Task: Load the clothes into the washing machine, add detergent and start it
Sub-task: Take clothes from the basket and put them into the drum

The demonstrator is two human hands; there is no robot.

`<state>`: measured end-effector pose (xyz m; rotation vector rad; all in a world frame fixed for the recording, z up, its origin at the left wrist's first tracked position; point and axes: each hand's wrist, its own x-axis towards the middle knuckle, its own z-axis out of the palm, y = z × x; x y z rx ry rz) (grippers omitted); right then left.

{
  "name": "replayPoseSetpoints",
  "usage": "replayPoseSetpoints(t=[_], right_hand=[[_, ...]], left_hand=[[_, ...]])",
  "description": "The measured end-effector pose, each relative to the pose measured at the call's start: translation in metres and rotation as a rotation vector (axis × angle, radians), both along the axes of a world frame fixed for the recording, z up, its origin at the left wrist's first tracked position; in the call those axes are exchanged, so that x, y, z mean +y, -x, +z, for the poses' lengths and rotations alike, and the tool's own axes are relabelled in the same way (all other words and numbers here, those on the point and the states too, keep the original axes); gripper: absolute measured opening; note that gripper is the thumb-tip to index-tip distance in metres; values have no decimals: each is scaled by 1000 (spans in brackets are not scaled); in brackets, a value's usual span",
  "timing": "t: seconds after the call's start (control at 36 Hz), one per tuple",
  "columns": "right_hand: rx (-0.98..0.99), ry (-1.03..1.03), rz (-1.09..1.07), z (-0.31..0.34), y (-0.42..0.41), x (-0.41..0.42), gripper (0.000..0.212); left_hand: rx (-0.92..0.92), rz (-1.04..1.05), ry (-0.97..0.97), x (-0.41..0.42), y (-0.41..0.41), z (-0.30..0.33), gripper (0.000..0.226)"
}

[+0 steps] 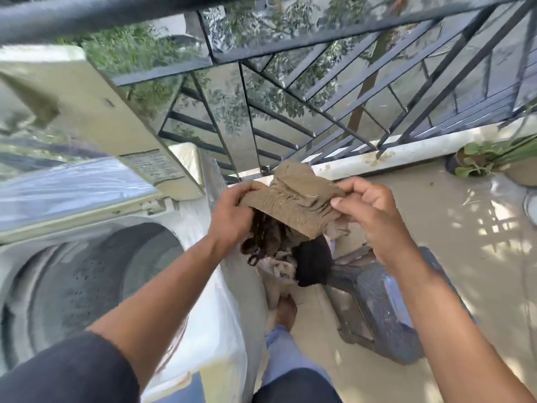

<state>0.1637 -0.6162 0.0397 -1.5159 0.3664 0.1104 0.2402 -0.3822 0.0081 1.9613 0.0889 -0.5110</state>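
A tan ribbed garment (293, 206) is stretched between both hands, right of the washing machine. My left hand (234, 212) grips its left edge together with a dark brown patterned cloth (266, 238) that hangs below. My right hand (367, 207) pinches the garment's right edge. Under them lies a pile of clothes (308, 264), black and pale pieces, on a dark plastic stool (377, 301). The top-loading washing machine (203, 315) stands at the left with its lid (96, 112) raised and its drum (87, 286) showing; no clothes are visible inside.
A dark metal railing (319, 106) runs along the balcony edge behind the hands. Potted plants (479, 159) sit at the right by the low white kerb. My bare foot (284, 312) stands between machine and stool on the tan floor (465, 257).
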Motion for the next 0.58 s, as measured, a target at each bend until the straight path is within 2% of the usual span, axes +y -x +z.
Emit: replayPoseSetpoints(t=[0.14, 0.19, 0.25, 0.31, 0.36, 0.42, 0.47, 0.5, 0.58], right_hand=[[330, 362, 224, -38, 22, -7, 36], [378, 384, 246, -50, 29, -1, 38], [392, 329, 153, -52, 34, 12, 33], [483, 119, 2, -56, 38, 21, 54], [580, -250, -68, -59, 43, 28, 80], [588, -664, -125, -60, 42, 32, 90], [509, -976, -175, -52, 37, 40, 82], [448, -1061, -167, -42, 35, 47, 76], [368, -1078, -207, -23, 26, 62, 63]], left_hand=[[121, 97, 292, 8, 9, 57, 32], [132, 95, 387, 13, 11, 74, 23], [137, 83, 480, 19, 13, 91, 16], [162, 66, 580, 25, 16, 107, 25], [201, 69, 678, 31, 20, 122, 38], [222, 85, 737, 37, 24, 134, 39], [234, 84, 777, 47, 30, 139, 38], [253, 81, 799, 53, 32, 139, 39], [299, 118, 827, 75, 40, 132, 48]])
